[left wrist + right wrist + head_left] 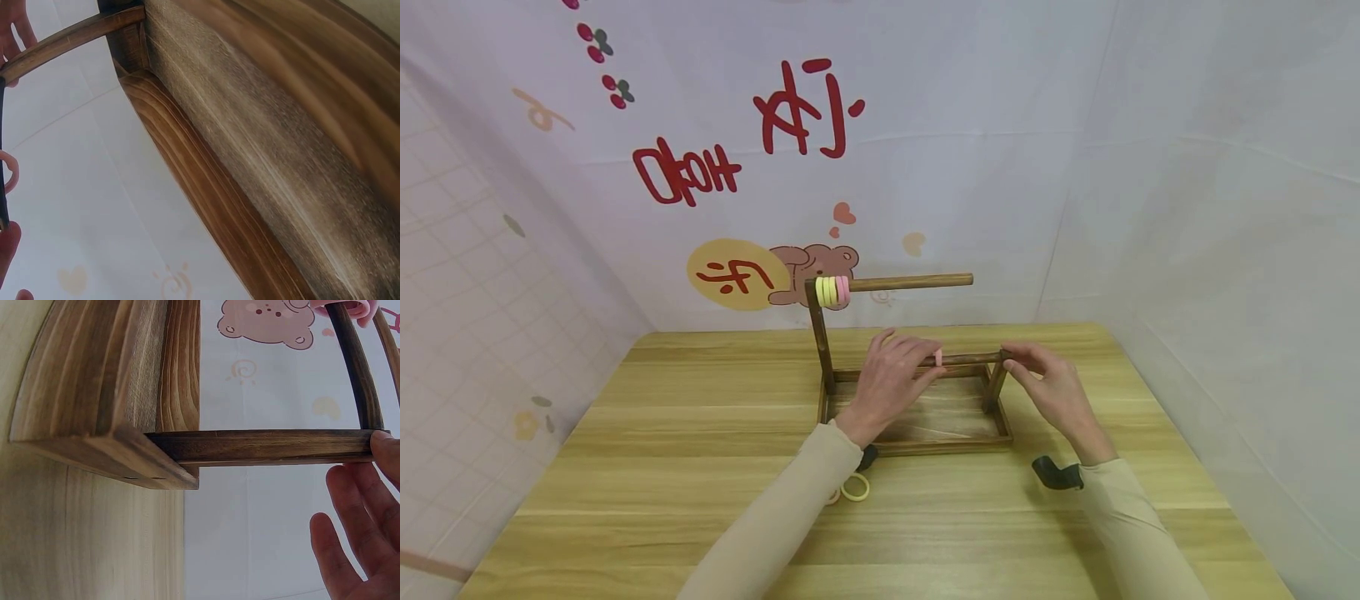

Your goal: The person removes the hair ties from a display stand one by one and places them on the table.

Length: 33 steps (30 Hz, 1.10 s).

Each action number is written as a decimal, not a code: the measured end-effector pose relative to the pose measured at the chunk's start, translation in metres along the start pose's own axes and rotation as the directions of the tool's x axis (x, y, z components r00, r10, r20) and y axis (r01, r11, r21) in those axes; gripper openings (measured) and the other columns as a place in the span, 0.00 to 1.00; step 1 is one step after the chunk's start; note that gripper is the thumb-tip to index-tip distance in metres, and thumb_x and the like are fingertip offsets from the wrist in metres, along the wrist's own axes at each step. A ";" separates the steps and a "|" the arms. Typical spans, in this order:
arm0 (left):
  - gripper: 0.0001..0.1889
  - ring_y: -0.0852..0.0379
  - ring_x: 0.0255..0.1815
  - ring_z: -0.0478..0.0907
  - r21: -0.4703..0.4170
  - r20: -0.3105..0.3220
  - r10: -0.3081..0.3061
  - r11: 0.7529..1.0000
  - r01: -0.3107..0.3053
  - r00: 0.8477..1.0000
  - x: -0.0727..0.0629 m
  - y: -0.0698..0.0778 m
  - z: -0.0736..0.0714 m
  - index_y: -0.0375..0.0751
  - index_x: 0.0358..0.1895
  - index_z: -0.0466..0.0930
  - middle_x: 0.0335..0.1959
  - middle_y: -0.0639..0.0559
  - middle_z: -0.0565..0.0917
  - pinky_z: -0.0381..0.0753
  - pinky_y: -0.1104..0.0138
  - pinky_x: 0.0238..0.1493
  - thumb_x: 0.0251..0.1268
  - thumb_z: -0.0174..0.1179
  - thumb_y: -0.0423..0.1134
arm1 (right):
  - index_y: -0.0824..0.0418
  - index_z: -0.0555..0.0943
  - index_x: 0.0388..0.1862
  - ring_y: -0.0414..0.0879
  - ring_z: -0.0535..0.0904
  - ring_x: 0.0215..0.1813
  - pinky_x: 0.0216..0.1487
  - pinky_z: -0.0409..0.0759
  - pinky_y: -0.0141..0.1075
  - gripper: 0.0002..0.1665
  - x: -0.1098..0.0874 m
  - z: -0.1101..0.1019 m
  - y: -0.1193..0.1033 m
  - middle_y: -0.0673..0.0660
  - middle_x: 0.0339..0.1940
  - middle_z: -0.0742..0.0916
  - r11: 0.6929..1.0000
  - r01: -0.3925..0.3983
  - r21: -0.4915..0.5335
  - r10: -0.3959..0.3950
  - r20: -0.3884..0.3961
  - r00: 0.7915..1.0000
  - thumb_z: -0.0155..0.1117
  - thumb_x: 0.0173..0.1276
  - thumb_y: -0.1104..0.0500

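Note:
A brown wooden stand [943, 447] has two horizontal rods at different heights. My left hand [891, 375] is at the free end of the lower rod [972, 359], its thumb and fingers curled around it. A pink ring [937, 357] encircles this rod right at the left fingertips. My right hand [1054, 392] pinches the top of the short post [275, 447], where the lower rod joins it; its other fingers are spread apart in the right wrist view. Several yellow and pink rings [829, 292] sit together on the upper rod [917, 282], against the tall post [821, 337].
A yellow ring [855, 487] lies on the wooden table [700, 467] near the left sleeve, with another ring [832, 497] partly hidden beside it. Black pieces show by both wrists, one a curved black piece [1056, 473]. A printed cloth [970, 167] hangs behind the table.

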<state>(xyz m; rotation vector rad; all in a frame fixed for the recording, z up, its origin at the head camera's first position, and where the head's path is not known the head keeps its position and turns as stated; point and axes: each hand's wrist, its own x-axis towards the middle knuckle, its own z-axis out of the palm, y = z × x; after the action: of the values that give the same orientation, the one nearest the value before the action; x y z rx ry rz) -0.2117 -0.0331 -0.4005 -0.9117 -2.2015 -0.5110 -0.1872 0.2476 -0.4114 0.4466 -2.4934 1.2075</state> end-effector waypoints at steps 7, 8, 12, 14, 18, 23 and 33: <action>0.21 0.54 0.52 0.86 0.001 0.012 -0.011 1.000 0.011 1.000 -0.003 -0.004 -0.003 0.47 0.54 0.88 0.50 0.52 0.90 0.71 0.47 0.72 0.60 0.76 0.50 | 0.62 0.82 0.63 0.60 0.86 0.57 0.58 0.81 0.58 0.18 0.000 0.000 -0.001 0.61 0.57 0.88 1.000 -0.003 -0.005 0.003 0.000 1.000 0.64 0.78 0.58; 0.20 0.54 0.52 0.86 0.000 0.012 -0.011 1.000 0.011 1.000 -0.004 -0.004 -0.003 0.47 0.54 0.88 0.50 0.53 0.90 0.71 0.47 0.72 0.60 0.76 0.49 | 0.62 0.83 0.63 0.59 0.86 0.57 0.58 0.82 0.58 0.18 0.000 0.000 0.000 0.61 0.57 0.88 1.000 -0.003 -0.004 0.003 0.000 1.000 0.64 0.78 0.58; 0.20 0.54 0.52 0.86 -0.004 0.014 -0.012 1.000 0.012 1.000 -0.005 -0.006 -0.004 0.46 0.54 0.87 0.49 0.52 0.90 0.72 0.47 0.72 0.61 0.76 0.48 | 0.62 0.83 0.63 0.58 0.86 0.56 0.57 0.82 0.57 0.18 0.000 0.001 0.000 0.60 0.56 0.89 1.000 0.000 -0.005 0.000 -0.006 1.000 0.65 0.78 0.59; 0.20 0.54 0.52 0.86 -0.005 0.018 -0.012 1.000 0.012 1.000 -0.005 -0.007 -0.004 0.46 0.55 0.87 0.49 0.52 0.90 0.72 0.47 0.72 0.61 0.77 0.47 | 0.63 0.83 0.62 0.58 0.86 0.56 0.57 0.83 0.56 0.18 0.000 0.001 0.000 0.60 0.56 0.89 1.000 0.002 -0.006 -0.002 -0.009 1.000 0.65 0.77 0.59; 0.21 0.54 0.52 0.86 -0.004 0.023 -0.012 1.000 0.012 1.000 -0.007 -0.009 -0.005 0.46 0.56 0.87 0.49 0.52 0.90 0.72 0.47 0.71 0.61 0.76 0.47 | 0.64 0.83 0.62 0.57 0.86 0.56 0.56 0.83 0.57 0.18 0.000 0.001 0.001 0.60 0.56 0.89 1.000 0.008 0.000 -0.008 -0.011 1.000 0.66 0.77 0.60; 0.20 0.54 0.51 0.86 -0.012 0.018 -0.011 1.000 0.011 1.000 -0.008 -0.010 -0.007 0.47 0.54 0.87 0.49 0.52 0.90 0.72 0.47 0.71 0.60 0.77 0.46 | 0.65 0.83 0.62 0.57 0.86 0.56 0.56 0.84 0.54 0.18 0.000 0.001 0.001 0.60 0.56 0.89 1.000 0.014 -0.002 -0.014 -0.011 1.000 0.66 0.77 0.61; 0.18 0.54 0.50 0.87 -0.017 -0.004 0.006 1.000 -0.006 1.000 -0.010 -0.013 -0.009 0.47 0.52 0.88 0.48 0.53 0.91 0.73 0.46 0.70 0.60 0.77 0.45 | 0.66 0.82 0.62 0.59 0.86 0.56 0.58 0.84 0.50 0.19 0.000 0.001 0.000 0.61 0.56 0.89 1.000 0.012 0.007 -0.012 -0.009 1.000 0.66 0.77 0.60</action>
<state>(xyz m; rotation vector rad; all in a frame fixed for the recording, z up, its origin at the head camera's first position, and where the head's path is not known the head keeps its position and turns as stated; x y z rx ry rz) -0.2121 -0.0516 -0.4033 -0.9248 -2.1931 -0.5298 -0.1872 0.2466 -0.4124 0.4562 -2.4765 1.2112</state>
